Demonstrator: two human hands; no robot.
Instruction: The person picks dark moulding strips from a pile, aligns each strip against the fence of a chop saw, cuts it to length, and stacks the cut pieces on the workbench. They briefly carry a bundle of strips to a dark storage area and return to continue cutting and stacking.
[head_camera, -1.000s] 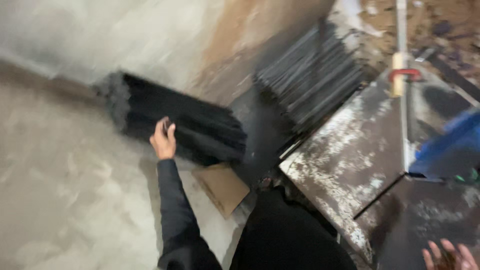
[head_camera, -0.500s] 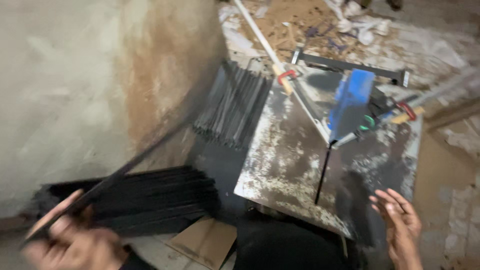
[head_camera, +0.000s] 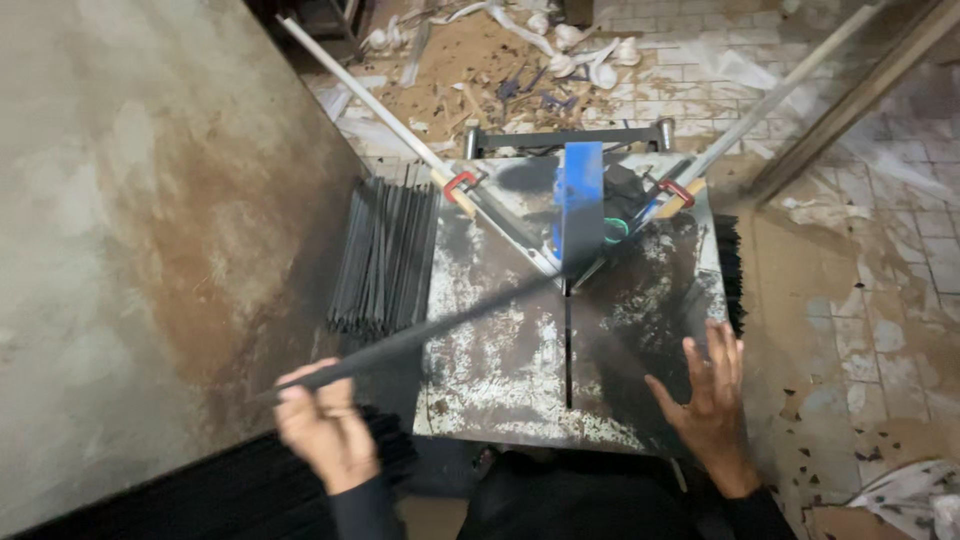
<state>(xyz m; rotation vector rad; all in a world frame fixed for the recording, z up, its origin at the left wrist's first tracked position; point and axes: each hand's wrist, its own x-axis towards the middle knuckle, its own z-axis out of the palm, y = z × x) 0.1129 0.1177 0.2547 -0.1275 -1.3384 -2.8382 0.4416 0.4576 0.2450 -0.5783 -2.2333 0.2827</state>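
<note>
My left hand (head_camera: 322, 425) grips one end of a long thin dark strip (head_camera: 440, 327). The strip slants up and to the right across a worn metal saw table (head_camera: 500, 350), its far end near a blue blade guard (head_camera: 580, 205). My right hand (head_camera: 708, 395) hovers flat over the table's right side with fingers spread and nothing in it. A dark slot (head_camera: 568, 345) runs down the table from the guard.
A stack of dark strips (head_camera: 385, 255) lies on the floor left of the table, another pile (head_camera: 220, 495) at bottom left. Two pale rails held by red clamps (head_camera: 461, 185) form a V on the table. A stained wall (head_camera: 130, 230) stands left; debris lies beyond.
My left hand reached to the dark pile a second ago, then lifted a strip. The strip now lies across the table toward the guard. My right hand moved over the table.
</note>
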